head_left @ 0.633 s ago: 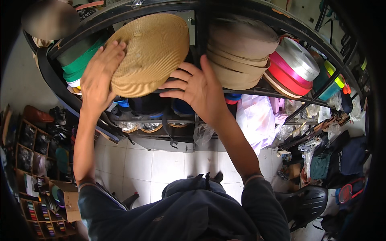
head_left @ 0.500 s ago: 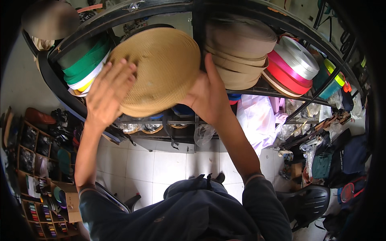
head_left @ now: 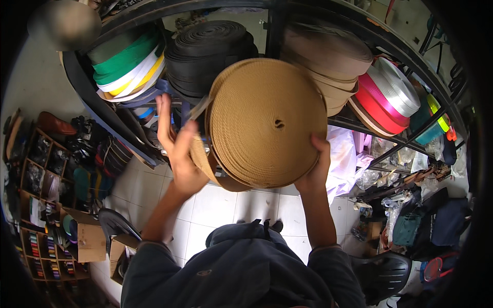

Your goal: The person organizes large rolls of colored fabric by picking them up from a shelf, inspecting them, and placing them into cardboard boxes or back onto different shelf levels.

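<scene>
A big tan roll of webbing (head_left: 257,128) is held up in front of the shelf, its flat coiled face and small centre hole turned toward me. My right hand (head_left: 314,169) grips its right edge, thumb on the face and the other fingers hidden behind. At the roll's left side, a loose outer turn of the strap (head_left: 204,160) stands away from the coil. My left hand (head_left: 181,154) is beside that loose strap, palm toward it, fingers stretched out and spread. The fingers are slightly blurred, and the strap's upper end is smeared beside them.
Behind the roll, the black metal shelf (head_left: 272,33) carries a black webbing roll (head_left: 210,51), green rolls (head_left: 126,59), beige rolls (head_left: 328,51) and red and silver rolls (head_left: 382,97). Below are white floor tiles (head_left: 215,208), a cardboard box (head_left: 91,238) and a black chair (head_left: 382,269).
The webbing roll has come off the shelf area toward me and right, turning its coiled face up. My left hand has left its face for its left side; the black roll is now uncovered.
</scene>
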Demonstrator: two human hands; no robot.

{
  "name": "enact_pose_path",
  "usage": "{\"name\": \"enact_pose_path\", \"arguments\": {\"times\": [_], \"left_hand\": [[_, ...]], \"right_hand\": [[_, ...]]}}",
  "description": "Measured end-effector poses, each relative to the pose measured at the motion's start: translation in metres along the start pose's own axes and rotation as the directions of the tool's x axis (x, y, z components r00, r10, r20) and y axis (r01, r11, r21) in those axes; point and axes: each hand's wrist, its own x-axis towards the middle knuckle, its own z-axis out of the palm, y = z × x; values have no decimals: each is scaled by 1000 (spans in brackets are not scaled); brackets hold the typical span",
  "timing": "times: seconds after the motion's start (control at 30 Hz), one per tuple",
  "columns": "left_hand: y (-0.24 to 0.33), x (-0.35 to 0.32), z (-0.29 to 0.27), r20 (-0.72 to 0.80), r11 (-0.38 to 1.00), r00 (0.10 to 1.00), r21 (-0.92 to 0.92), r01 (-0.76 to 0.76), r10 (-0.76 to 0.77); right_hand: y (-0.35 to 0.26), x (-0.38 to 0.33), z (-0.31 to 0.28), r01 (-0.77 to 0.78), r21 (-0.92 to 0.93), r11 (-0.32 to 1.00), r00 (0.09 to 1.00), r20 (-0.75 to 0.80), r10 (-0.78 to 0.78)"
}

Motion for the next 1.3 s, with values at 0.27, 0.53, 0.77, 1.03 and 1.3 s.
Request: {"name": "enact_pose_path", "arguments": {"times": [0.27, 0.53, 0.77, 1.03, 1.3], "left_hand": [[15, -105, 12, 731, -418, 336, -637, 647, -593], [-8, -104, 18, 777, -177, 173, -343, 923, -605], [-24, -64, -10, 815, 197, 176, -78, 977, -552], [-15, -35, -20, 912, 737, 141, 212, 642, -386], [-8, -33, -3, 973, 877, 14, 200, 437, -229]], "right_hand": [[44, -23, -80, -146, -89, 985, 985, -104, 137], [81, -11, -106, -115, -222, 968, 993, -16, 114], [72, 12, -171, 8, -803, 596, 998, 40, 41], [29, 0, -158, -230, -675, 701, 858, 200, 474], [54, 14, -82, 22, -847, 532, 862, 285, 418]]}}
